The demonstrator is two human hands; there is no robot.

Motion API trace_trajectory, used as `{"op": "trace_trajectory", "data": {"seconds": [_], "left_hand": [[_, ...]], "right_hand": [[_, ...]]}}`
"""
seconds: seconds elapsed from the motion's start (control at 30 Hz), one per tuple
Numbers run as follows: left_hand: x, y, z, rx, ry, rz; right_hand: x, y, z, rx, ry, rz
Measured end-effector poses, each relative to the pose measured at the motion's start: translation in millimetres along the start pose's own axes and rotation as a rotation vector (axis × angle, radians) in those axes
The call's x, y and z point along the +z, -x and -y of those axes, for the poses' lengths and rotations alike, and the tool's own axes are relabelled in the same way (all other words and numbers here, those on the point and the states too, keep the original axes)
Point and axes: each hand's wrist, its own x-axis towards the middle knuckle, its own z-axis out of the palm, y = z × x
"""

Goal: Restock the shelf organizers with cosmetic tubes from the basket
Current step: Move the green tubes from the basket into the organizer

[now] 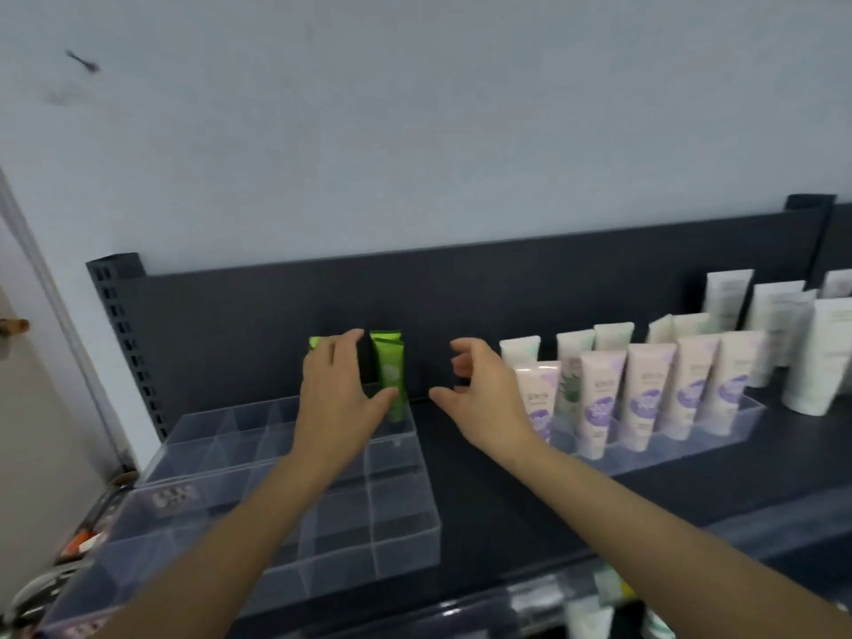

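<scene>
Left hand (339, 398) fingers loosely spread against green tubes (389, 375) upright in clear organizer (322, 523) back row, right hand (484, 394) open, empty; nudge could topple them

green tubes (390, 375) | upright | back row, clear organizer (322, 514) | mostly empty

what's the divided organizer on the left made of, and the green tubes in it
Organizer: looks like clear hard plastic, probably acrylic; the shelf shows through its thin straight walls. Green tubes: seemingly soft plastic with a slight sheen and flat crimped tops.
</scene>
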Motion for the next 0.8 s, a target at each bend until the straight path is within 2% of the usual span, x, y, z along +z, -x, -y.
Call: {"op": "trace_trajectory", "data": {"seconds": [0.13,0.27,0.37,0.57,0.73,0.8], "left_hand": [[15.8,17.1,-59.3,0.162,0.063,0.038],[48.6,43.3,-129.9,0.284,0.198,0.203],[86.2,71.5,-183.4,0.383,0.273,0.328],[182.5,142.3,-278.9,0.556,0.324,0.662],[267.1,207.9,-333.1,0.585,0.308,0.970],[290.5,224.7,-335.3,0.566,0.261,1.051]], "right_hand": [[-60.9,26.5,-18.1,-0.009,0.008,-0.058],[-136.8,65.4,-62.3,0.050,0.054,-0.126],[-193.8,101.3,-103.8,0.136,0.175,-0.204],[-286.2,187.9,-205.5,0.463,0.281,-0.274],[-341.6,277.2,-291.3,0.827,0.361,-0.158],[-349.3,307.0,-318.0,0.915,0.406,-0.101]]}}
